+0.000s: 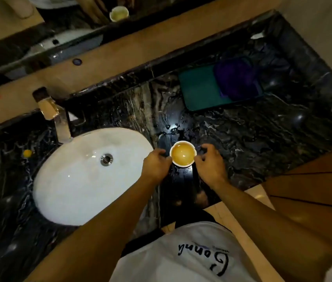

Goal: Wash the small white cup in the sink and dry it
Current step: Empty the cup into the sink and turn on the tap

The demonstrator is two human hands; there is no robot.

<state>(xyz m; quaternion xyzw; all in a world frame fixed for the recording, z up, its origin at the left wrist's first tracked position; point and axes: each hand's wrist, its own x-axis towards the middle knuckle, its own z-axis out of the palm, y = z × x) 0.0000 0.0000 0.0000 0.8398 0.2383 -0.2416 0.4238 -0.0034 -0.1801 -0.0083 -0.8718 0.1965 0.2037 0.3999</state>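
Observation:
A small white cup (183,153) stands on the dark marble counter, just right of the white oval sink (75,180). Its inside looks yellowish brown. My left hand (156,164) touches the cup's left rim with its fingertips. My right hand (211,164) is at the cup's right side, fingers curled and slightly apart, thumb near the rim. Whether either hand truly grips the cup is unclear. The cup rests on the counter, upright.
A chrome faucet (59,119) stands behind the sink, whose drain (106,159) is open. A teal cloth (201,90) with a purple cloth (236,78) on it lies at the back right. Water drops (173,129) lie behind the cup. A mirror runs along the back wall.

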